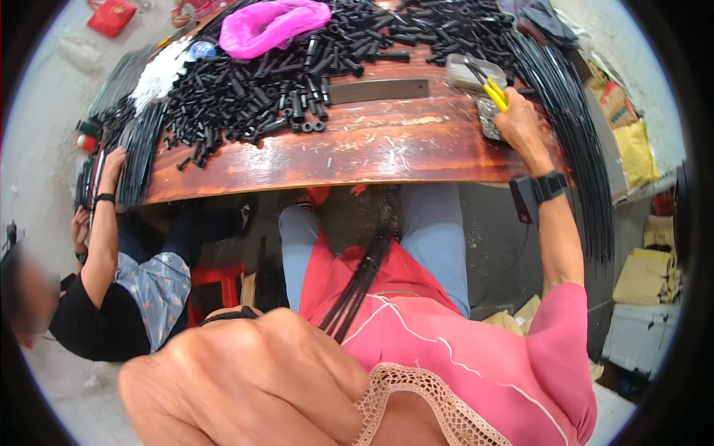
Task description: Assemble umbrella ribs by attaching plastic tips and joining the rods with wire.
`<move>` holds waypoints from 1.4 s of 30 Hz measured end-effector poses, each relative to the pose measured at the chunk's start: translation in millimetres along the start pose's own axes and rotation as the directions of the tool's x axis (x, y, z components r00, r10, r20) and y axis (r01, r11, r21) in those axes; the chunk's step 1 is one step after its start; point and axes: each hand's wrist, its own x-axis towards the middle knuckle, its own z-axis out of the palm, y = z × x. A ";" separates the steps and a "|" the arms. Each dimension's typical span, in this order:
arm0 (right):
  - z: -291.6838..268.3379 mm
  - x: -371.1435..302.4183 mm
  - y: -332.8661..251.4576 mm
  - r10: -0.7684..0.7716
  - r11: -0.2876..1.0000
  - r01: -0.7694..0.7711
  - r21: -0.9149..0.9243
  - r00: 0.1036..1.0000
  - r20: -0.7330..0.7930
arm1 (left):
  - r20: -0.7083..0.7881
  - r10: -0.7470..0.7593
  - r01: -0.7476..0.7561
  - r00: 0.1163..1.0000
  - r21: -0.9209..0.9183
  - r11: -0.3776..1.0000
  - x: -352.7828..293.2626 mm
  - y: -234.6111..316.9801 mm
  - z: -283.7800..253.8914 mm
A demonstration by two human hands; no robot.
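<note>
My right hand [519, 123] is closed round yellow-handled pliers [494, 93] at the right of the table. Their dark jaws reach over a clear plastic tub [459, 73]. Under this hand is a small tray of tiny silvery pieces [489, 119]. My left hand [245, 379] looms large at the lower left, knuckles bent and fingertips hidden. A bundle of thin black rods [361, 279] rises from between my knees and passes behind it; whether that hand grips them is hidden.
Loose black tubular parts [245, 97] cover the reddish wooden table [372, 152], with a pink plastic bag [271, 30] and a flat metal bar [379, 91]. Long black rods [576, 134] overhang the right edge. A co-worker [104, 297] at left handles more rods.
</note>
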 end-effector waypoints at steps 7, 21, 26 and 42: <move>10.6 1.7 -5.9 -0.101 0.994 0.103 0.043 0.994 -0.050 | -0.240 0.167 -0.089 0.956 0.304 0.949 -1.5 5.6 21.2; 6.5 -3.2 -3.1 -0.084 0.995 0.086 0.044 0.996 -0.031 | -0.050 0.208 -0.188 0.977 0.261 0.947 -32.6 6.2 7.0; 13.0 3.6 -11.0 -0.118 0.992 0.118 0.038 0.993 -0.018 | -0.048 0.177 -0.151 0.983 0.341 0.928 -31.3 19.5 19.8; -1.8 -1.8 -8.4 -0.017 0.978 0.015 0.207 1.000 0.008 | -0.075 0.347 -0.312 0.935 0.293 0.904 -45.2 2.7 7.3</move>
